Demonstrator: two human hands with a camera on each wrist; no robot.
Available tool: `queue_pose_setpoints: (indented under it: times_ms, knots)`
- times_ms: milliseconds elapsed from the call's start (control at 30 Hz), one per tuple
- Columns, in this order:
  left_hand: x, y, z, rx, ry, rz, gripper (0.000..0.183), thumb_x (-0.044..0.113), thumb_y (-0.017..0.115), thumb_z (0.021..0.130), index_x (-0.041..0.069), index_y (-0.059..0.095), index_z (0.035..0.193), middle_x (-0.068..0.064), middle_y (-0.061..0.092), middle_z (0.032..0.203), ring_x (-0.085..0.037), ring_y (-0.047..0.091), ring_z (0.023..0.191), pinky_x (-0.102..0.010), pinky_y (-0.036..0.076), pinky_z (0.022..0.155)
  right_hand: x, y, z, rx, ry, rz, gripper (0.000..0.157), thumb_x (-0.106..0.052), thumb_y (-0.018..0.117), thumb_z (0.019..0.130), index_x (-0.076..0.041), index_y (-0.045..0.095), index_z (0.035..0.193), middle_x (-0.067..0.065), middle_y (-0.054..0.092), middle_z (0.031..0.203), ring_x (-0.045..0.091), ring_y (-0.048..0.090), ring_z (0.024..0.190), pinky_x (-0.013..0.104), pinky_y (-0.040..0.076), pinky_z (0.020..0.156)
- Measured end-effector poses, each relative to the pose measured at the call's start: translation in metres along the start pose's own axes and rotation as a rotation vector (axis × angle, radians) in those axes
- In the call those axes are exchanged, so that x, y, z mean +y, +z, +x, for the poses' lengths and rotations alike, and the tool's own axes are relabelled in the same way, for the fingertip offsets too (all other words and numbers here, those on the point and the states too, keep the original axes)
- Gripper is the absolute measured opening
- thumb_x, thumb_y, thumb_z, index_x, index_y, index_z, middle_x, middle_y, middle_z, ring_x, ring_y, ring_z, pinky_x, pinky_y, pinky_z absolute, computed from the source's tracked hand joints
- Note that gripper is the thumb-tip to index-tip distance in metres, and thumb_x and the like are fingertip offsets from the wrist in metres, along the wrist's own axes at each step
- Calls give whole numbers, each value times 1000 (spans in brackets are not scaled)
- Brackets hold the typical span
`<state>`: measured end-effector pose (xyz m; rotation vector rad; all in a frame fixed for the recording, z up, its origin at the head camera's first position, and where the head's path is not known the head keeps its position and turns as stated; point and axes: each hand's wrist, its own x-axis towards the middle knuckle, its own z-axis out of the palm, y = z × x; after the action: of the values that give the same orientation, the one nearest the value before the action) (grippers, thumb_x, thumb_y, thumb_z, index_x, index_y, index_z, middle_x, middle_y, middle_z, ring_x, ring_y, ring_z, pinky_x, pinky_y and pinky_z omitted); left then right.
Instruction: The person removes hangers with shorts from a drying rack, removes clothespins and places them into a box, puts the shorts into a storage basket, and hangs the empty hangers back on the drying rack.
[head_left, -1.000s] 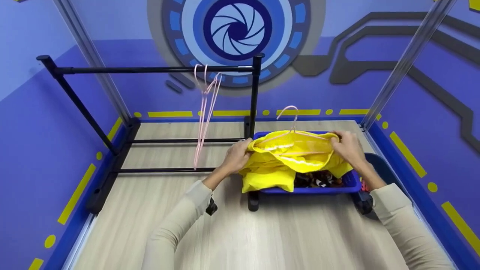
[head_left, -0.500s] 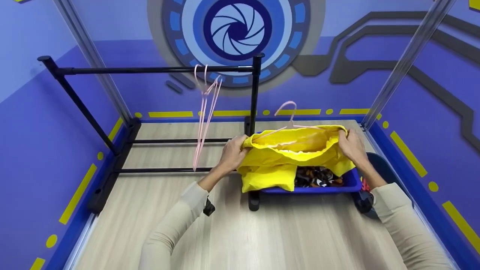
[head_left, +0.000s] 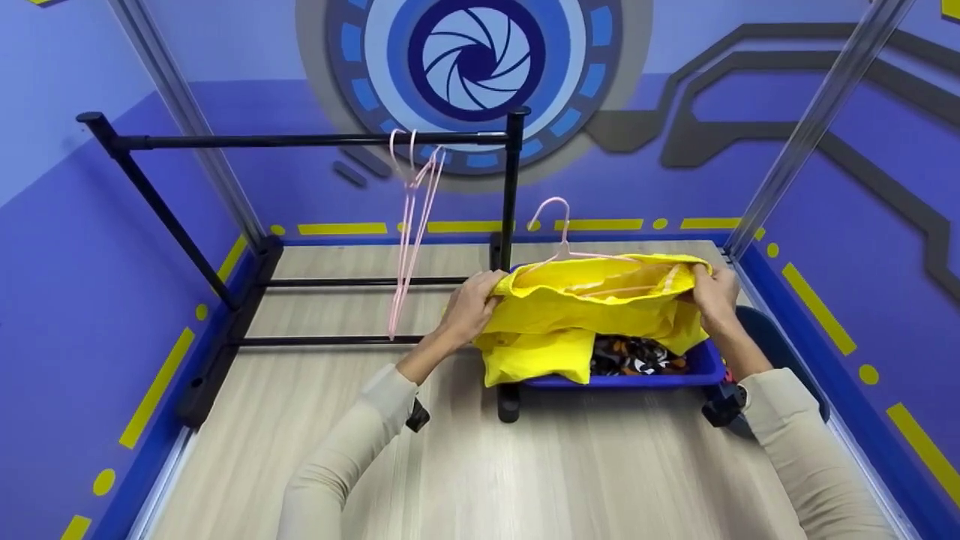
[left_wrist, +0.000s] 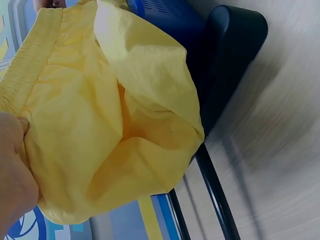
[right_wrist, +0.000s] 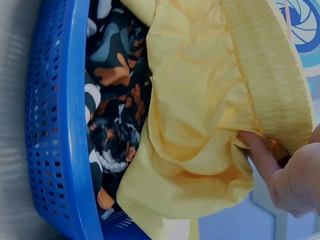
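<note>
Yellow shorts (head_left: 577,319) with a gathered elastic waistband are stretched between both hands over the blue basket. My left hand (head_left: 471,306) grips the left end of the waistband, also seen in the left wrist view. At the other end, my right hand (head_left: 716,300) pinches the waistband, with a finger pressed into the cloth in the right wrist view. A pink hanger (head_left: 564,251) sits inside the waist opening, its hook standing up on the left of centre. The hanger's lower part is mostly hidden by the yellow cloth.
Below the shorts, the blue basket (head_left: 615,382) holds dark patterned cloth (head_left: 637,356). Left of it stands a black clothes rack (head_left: 315,140) with several pink hangers (head_left: 409,240) on its rail. A dark bin (head_left: 772,352) is beside my right forearm.
My right hand has moved right, stretching the waistband wider and flatter. The hanger has shifted left and slightly up within the opening. My left hand has hardly moved.
</note>
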<state>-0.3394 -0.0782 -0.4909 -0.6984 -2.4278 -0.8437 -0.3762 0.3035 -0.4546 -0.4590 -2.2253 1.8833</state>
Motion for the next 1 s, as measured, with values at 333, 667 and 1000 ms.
queue_pose_setpoints:
  times_ms: [333, 667, 1000]
  knots:
    - [-4, 3, -5, 32, 60, -31, 21, 21, 55, 95, 15, 66, 112, -1, 69, 106, -18, 63, 95, -32, 52, 84, -1, -6, -4, -164, 237, 495, 15, -5, 37, 98, 2, 51, 98, 4, 65, 73, 12, 68, 68, 27, 57, 61]
    - [-1, 4, -3, 32, 84, -41, 26, 19, 59, 92, 11, 65, 116, -5, 69, 111, -20, 64, 103, -32, 51, 90, 0, -5, -1, -146, 430, 698, 11, 5, 38, 94, 3, 48, 99, 4, 55, 82, 12, 59, 72, 24, 53, 63]
    - [4, 10, 5, 35, 64, -174, 21, 18, 56, 94, 10, 65, 111, -5, 68, 107, -17, 64, 101, -30, 51, 89, 10, 8, -1, -215, 412, 728, 24, -5, 40, 98, -11, 57, 113, 1, 63, 82, 11, 65, 74, 21, 55, 73]
